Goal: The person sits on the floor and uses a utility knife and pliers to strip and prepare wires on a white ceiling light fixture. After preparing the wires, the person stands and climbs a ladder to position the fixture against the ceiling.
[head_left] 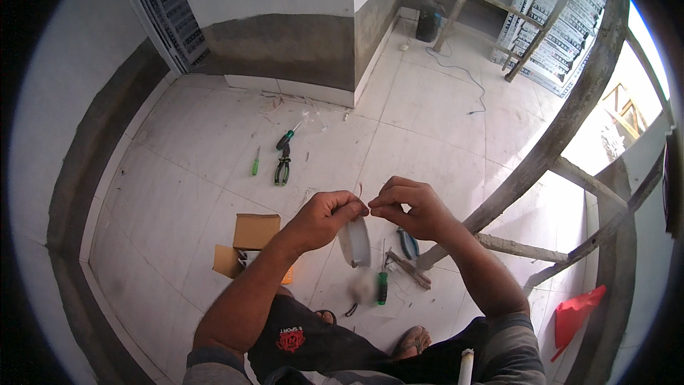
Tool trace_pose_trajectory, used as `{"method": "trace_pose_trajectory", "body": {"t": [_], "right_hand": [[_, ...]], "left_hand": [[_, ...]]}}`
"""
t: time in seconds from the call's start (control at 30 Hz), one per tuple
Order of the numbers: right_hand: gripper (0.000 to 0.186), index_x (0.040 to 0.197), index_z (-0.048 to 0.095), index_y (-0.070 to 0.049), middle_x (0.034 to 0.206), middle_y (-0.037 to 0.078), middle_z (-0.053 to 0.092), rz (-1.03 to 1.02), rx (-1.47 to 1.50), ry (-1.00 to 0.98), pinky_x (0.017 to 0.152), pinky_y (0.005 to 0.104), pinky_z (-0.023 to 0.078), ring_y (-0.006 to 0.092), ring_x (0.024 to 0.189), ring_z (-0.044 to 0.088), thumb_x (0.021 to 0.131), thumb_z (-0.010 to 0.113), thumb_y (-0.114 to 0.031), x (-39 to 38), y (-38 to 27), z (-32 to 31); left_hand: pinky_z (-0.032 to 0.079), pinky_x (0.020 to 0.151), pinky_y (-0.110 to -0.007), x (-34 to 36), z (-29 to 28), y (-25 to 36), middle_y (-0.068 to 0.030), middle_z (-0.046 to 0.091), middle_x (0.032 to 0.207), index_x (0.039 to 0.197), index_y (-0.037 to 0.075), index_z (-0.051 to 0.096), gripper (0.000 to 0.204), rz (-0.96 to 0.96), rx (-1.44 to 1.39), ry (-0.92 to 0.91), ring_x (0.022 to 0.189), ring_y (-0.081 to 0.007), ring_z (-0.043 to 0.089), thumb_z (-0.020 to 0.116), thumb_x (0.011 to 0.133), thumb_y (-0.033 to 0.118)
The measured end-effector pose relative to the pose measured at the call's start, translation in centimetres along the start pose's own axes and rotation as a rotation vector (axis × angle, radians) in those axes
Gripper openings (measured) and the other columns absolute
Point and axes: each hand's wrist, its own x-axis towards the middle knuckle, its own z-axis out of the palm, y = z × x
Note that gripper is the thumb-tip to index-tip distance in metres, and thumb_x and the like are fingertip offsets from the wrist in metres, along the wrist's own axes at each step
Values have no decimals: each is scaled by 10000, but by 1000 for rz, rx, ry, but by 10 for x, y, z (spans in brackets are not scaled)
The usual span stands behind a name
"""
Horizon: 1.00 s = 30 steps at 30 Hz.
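My left hand [329, 215] is closed in a pinch on a thin reddish wire [360, 190], whose end stands up by the fingertips. Below these fingers hangs a white, rounded, shallow fitting [355, 244], seen nearly edge-on; I cannot make out its exact kind. My right hand [413, 208] is closed too, thumb and forefinger pinched almost against the left fingertips. What it grips is too small to tell. On the floor beneath lie blue-handled pliers [408, 244], a green-handled screwdriver [382, 289] and a blurred whitish round thing [363, 285].
An opened cardboard box [256, 232] sits left of my knees. Farther off lie green-and-black pliers [283, 170], a small green screwdriver [255, 164] and another green-handled tool [286, 140]. A wooden ladder [527, 178] leans at right, near a red cloth or bag [576, 315].
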Motion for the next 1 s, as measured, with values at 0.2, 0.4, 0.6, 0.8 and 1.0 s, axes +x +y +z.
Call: {"method": "trace_pose_trajectory", "body": {"t": [0.2, 0.4, 0.6, 0.8, 1.0], "right_hand": [[244, 783, 623, 1, 689, 82, 585, 194, -41, 67, 591, 387, 473, 206, 613, 584, 920, 731, -170, -6, -4, 11], [97, 865, 667, -15, 827, 99, 625, 12, -252, 144, 684, 375, 509, 242, 776, 614, 895, 721, -90, -4, -9, 2], [147, 997, 728, -48, 958, 93, 650, -198, -302, -24, 810, 390, 551, 249, 945, 627, 851, 734, -46, 6, -11, 5], [88, 959, 737, -37, 910, 76, 666, -17, -260, -83, 782, 378, 555, 236, 893, 647, 873, 720, -45, 1, -2, -3], [74, 931, 745, -36, 834, 87, 676, 57, -132, -35, 725, 371, 550, 237, 809, 657, 887, 732, -94, -3, -1, -5]], "left_hand": [[503, 809, -283, -4, 4, 6, -62, 729, 945, 1086, -9, 714, 249, 1, 16, -1, 868, -109, 637, 604, 1016, 204], [511, 743, -287, -4, 6, 0, -82, 733, 922, 1037, -10, 745, 225, 23, 93, 57, 807, -116, 642, 673, 973, 194], [509, 723, -296, -2, 6, 6, -102, 705, 869, 1020, -6, 746, 211, 24, 284, 27, 758, -158, 642, 696, 945, 184], [518, 704, -306, 3, 5, -8, -101, 706, 888, 1001, 21, 754, 160, 232, 301, 46, 767, -186, 662, 696, 931, 152], [530, 692, -303, 3, 10, -3, -96, 724, 878, 966, 23, 764, 135, 259, 324, 123, 762, -174, 681, 748, 886, 131]]}}
